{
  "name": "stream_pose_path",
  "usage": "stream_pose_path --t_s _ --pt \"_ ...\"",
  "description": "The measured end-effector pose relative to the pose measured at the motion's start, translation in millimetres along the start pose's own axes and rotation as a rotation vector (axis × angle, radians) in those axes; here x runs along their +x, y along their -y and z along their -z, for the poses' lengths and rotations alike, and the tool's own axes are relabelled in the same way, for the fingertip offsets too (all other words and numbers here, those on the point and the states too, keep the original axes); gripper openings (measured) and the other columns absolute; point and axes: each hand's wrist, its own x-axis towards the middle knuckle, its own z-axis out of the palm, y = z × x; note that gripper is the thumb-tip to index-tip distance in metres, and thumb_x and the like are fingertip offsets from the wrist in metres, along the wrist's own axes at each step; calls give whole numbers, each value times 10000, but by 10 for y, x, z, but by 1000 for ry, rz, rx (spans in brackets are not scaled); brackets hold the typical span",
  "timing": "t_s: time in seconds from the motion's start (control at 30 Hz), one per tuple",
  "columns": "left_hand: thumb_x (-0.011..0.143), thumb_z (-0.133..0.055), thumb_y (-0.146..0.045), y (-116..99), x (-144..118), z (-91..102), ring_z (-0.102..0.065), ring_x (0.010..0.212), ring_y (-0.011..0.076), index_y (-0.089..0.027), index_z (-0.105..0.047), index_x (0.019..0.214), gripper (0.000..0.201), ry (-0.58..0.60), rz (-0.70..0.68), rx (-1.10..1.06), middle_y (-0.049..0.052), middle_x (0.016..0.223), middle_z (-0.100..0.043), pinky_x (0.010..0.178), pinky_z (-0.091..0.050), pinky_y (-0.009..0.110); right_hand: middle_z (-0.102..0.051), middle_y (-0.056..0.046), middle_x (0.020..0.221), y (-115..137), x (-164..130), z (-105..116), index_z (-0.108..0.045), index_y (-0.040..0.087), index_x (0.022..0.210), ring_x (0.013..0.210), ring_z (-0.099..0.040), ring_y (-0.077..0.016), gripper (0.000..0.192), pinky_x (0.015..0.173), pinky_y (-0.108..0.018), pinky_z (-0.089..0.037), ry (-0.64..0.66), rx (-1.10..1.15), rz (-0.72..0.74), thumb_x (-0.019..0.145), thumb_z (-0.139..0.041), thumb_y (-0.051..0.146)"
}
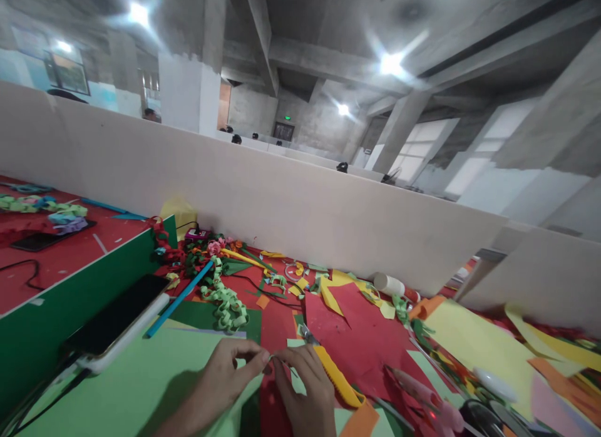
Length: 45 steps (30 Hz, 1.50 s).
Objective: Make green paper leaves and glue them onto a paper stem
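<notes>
My left hand and right hand meet fingertip to fingertip low over the table, both pinching a small paper strip between them. It runs left-right, equally near each hand; yellow cutter just right.

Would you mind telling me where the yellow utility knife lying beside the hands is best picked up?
Probably by the yellow handle's middle, coming down from above. The yellow utility knife lies flat on the red paper, its metal tip pointing away toward the partition, so fingers stay behind the blade. The right hand is nearest, touching its left edge; the left hand pinches a small strip.
</notes>
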Motion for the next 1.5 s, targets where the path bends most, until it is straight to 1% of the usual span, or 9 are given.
stream_pose_path --t_s 0.13,0.37,0.47,0.57,0.63,0.73,0.87,1.1,1.5 --pt "634 -851 -658 17 60 54 -687 912 299 -156 -835 873 556 50 152 -238 114 903 -794 847 -518 359 -727 9 828 -1 -9 4 -662 251 984 738 -664 -166 112 685 -277 -535 32 38 -8 997 -601 158" --pt "644 -834 -711 -47 40 -5 -539 626 166 -147 -805 693 568 172 206 -305 4 596 -639 633 -410 279 -716 4 774 5 -44 -22 -656 229 950 686 -646 -177 94 671 -304 -516 -44 -90 38 984 -618 150" --pt "638 -854 -690 -7 -6 -12 -534 613 160 -164 -803 762 543 87 280 -317 -4 642 -659 587 -383 270 -715 6 766 8 -41 -17 -659 235 936 683 -654 -179 109 659 -304 -523 -34 -88 18 985 -613 149" --pt "537 -945 -618 14 -47 -7 -652 809 226 -187 -780 833 548 -44 356 -442 35 823 -757 726 -473 300 -722 -4 802 3 -40 2 -667 240 968 714 -675 -181 94 679 -301 -546 -33 -49 -15 1004 -602 183" --pt "486 -983 -578 21 -58 -7 -676 934 262 -189 -766 837 567 -49 372 -518 56 888 -777 838 -491 325 -727 -11 821 -2 -46 12 -672 241 994 722 -680 -184 89 690 -304 -552 -42 -47 -14 1006 -602 186" --pt "505 -984 -559 65 -55 -19 -670 843 225 -187 -748 866 570 -38 392 -527 30 868 -756 757 -491 309 -718 -11 801 3 -66 8 -667 242 972 699 -671 -189 102 672 -309 -538 -57 -61 -6 993 -607 162" --pt "518 -984 -548 141 -56 -52 -608 698 168 -170 -720 844 565 -24 373 -554 -1 798 -704 621 -440 272 -696 -4 759 19 -116 -51 -647 237 941 666 -637 -180 125 625 -295 -509 -54 -37 -11 975 -608 123" --pt "471 -996 -579 54 -73 -93 -569 661 139 -158 -727 787 591 2 395 -597 -15 751 -672 621 -446 263 -540 27 636 1 -226 -177 -634 224 831 567 -543 -147 168 517 -260 -439 -163 16 -67 982 -611 156" --pt "682 -899 -596 -15 25 7 -547 612 133 -137 -816 844 494 168 192 -456 13 685 -669 598 -423 245 -703 -7 779 54 -84 2 -706 230 1011 651 -659 -156 153 590 -244 -558 -41 69 -84 958 -616 118"
